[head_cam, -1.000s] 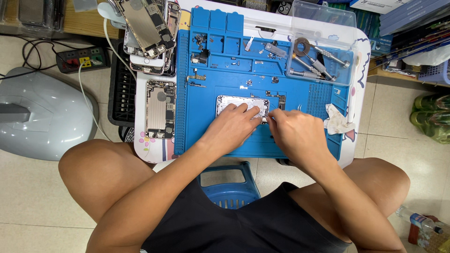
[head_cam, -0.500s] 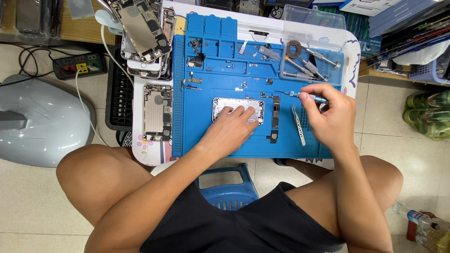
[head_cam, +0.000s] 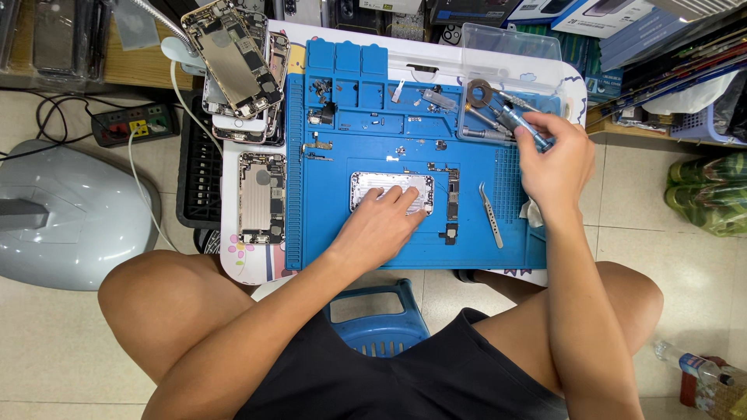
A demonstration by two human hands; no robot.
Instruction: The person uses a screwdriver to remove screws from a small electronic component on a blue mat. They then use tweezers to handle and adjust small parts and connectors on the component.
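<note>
Screwdriver (head_cam: 523, 124) in right grip (head_cam: 554, 159)

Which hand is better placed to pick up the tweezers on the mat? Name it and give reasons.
Right. The tweezers lie on the blue mat just below the right hand, though it holds a screwdriver. The left hand is pressing on the silver phone shell.

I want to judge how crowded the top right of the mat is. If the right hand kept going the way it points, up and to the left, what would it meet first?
Probably the loose metal tools in the clear tray; the right hand already holds a blue-handled screwdriver aimed there, though height is unclear.
</note>
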